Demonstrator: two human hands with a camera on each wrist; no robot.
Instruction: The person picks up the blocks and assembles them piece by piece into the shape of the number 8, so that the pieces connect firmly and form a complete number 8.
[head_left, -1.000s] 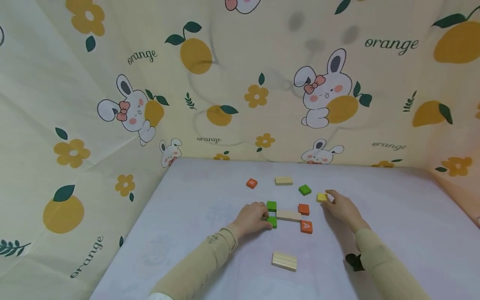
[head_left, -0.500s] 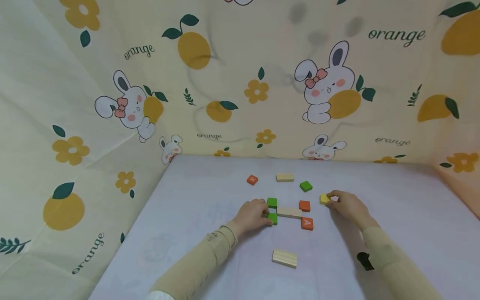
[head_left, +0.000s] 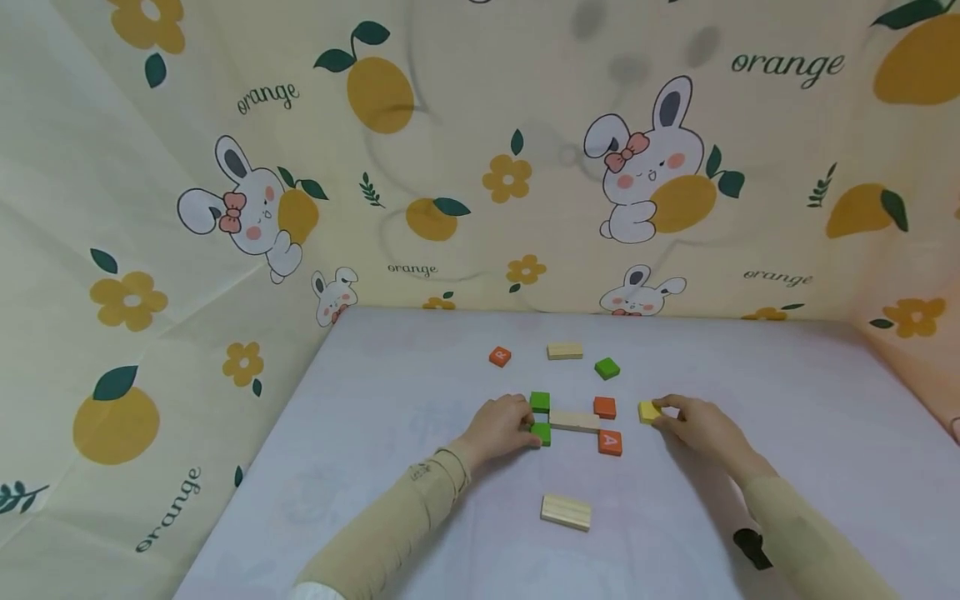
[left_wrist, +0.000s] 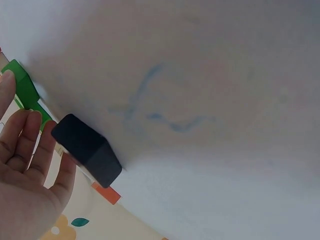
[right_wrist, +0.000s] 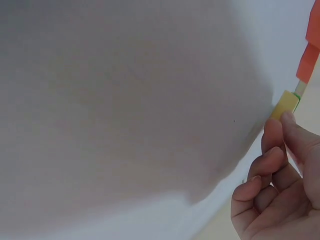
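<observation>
My left hand [head_left: 501, 429] is at the left end of a small layout, its thumb and fingers curled at a green block [head_left: 541, 434]. Another green block [head_left: 540, 402] lies just beyond it, by the fingertips. A pale wooden plank [head_left: 574, 422] runs right from the green pair toward a plain red-orange block [head_left: 604, 407] and an orange block marked A [head_left: 611, 442]. To the right, my right hand [head_left: 701, 429] pinches a yellow block [head_left: 647, 412] between thumb and index finger, close over the table. In the right wrist view the other fingers curl below the yellow block [right_wrist: 285, 105].
Farther back on the white table lie an orange block marked R [head_left: 500, 357], a wooden plank [head_left: 565, 352] and a tilted green block [head_left: 607, 368]. Another plank [head_left: 566, 512] lies nearer me. A printed cloth [head_left: 450, 108] stands behind. A black piece [head_left: 752, 548] shows by the right sleeve.
My right hand has brought the yellow block nearer to me and slightly right, now level with the plain red-orange block. The left hand stays at the green blocks. The head view has shifted slightly.
</observation>
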